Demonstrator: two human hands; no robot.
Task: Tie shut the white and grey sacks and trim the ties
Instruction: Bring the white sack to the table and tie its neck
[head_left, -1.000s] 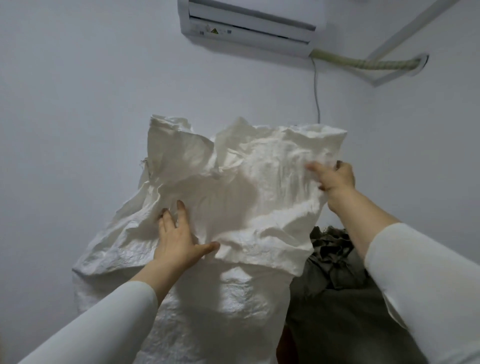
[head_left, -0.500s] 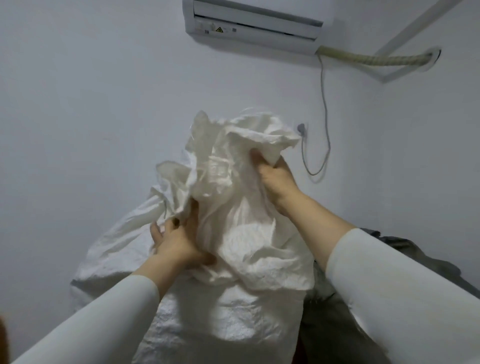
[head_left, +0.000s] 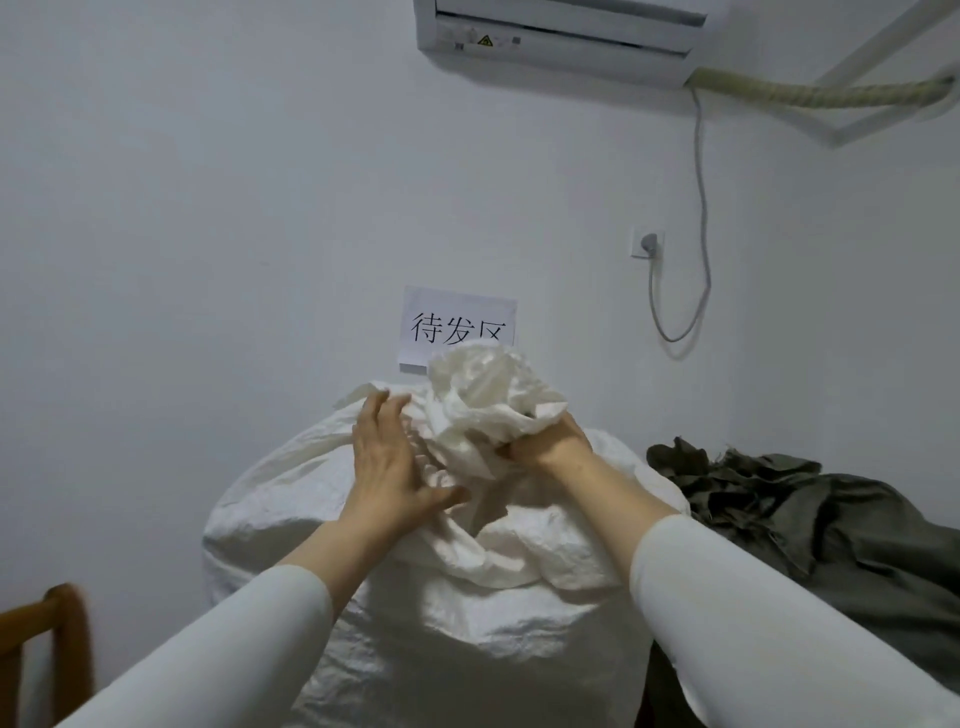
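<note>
Lowered since earlier, the right hand (head_left: 545, 441) clenches the white sack (head_left: 467, 597)'s bunched, crumpled neck; the left hand (head_left: 389, 467) rests spread beside it. Right of both slumps the grey sack (head_left: 831, 519), untied; a paper sign (head_left: 457, 322) behind

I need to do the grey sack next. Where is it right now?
The grey sack sits at the right of the head view, beside the white sack and against the right-hand wall, its mouth untied.

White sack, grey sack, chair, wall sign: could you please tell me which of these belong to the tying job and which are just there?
Job: white sack, its gathered neck gripped by the right hand; left hand; grey sack.
Bystanders: wall sign; wooden chair; air conditioner; wall socket.
</note>
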